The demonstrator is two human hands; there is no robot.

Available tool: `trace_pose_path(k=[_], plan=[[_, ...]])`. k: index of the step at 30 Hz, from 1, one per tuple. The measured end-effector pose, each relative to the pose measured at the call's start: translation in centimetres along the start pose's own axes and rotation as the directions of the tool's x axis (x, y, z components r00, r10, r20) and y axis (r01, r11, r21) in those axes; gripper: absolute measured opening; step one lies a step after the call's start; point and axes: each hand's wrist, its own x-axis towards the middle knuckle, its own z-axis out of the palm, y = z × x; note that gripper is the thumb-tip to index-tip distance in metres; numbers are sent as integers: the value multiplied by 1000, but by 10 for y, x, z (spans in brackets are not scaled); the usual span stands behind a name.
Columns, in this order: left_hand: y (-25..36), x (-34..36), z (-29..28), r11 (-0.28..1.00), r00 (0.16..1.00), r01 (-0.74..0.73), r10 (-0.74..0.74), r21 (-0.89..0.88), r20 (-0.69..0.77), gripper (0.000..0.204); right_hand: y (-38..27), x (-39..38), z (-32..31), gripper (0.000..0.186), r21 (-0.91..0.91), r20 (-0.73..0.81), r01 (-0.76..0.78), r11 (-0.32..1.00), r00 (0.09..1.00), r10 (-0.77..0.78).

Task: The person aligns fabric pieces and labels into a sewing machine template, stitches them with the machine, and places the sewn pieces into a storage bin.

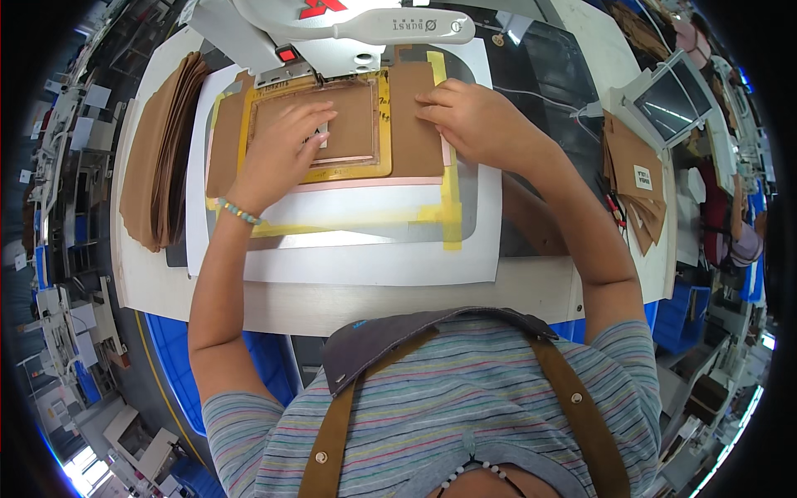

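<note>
My left hand point(286, 149) lies over the yellow frame point(384, 124), fingers stretched out and thumb apart. Beside the thumb a small white label point(322, 134) shows, partly covered by the hand; whether the fingers touch it I cannot tell. Inside and around the frame is a flat brown panel point(411, 149). Near the panel's right edge rests my right hand point(473, 120), its fingertips on the surface and the thumb apart from them. Yellow tape point(451, 207) runs along the board below the panel. A white sewing machine head point(332, 37) overhangs the frame's far side.
A stack of brown panels point(158, 158) stands at the left. More brown pieces point(635, 166) with a white label lie at the right, next to small snips point(615, 212). A screen point(671, 100) stands behind them. Blue bins point(257, 357) sit below the table edge.
</note>
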Motion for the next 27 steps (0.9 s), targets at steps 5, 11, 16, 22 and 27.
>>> trace_pose_path(k=[5, 11, 16, 22, 27], plan=[[-6, -20, -20, 988, 995, 46, -32, -147, 95, 40, -20, 25, 16, 36, 59, 2, 113, 992, 994, -113], [2, -21, 1, 994, 981, -98, 105, -50, 164, 51, -34, 45, 40, 35, -25, -46, 185, 982, 981, -186], [-1, -14, 8, 990, 970, -116, 129, -74, 207, 54, -35, 38, 41, 29, -88, -90, 185, 979, 977, -192], [-10, -5, 6, 983, 961, -131, 158, -130, 226, 48, -42, 40, 33, 41, -30, 88, 138, 990, 987, -135], [-15, 1, 7, 982, 962, -117, 150, -151, 228, 43, -45, 41, 32, 39, -61, 40, 162, 985, 986, -160]])
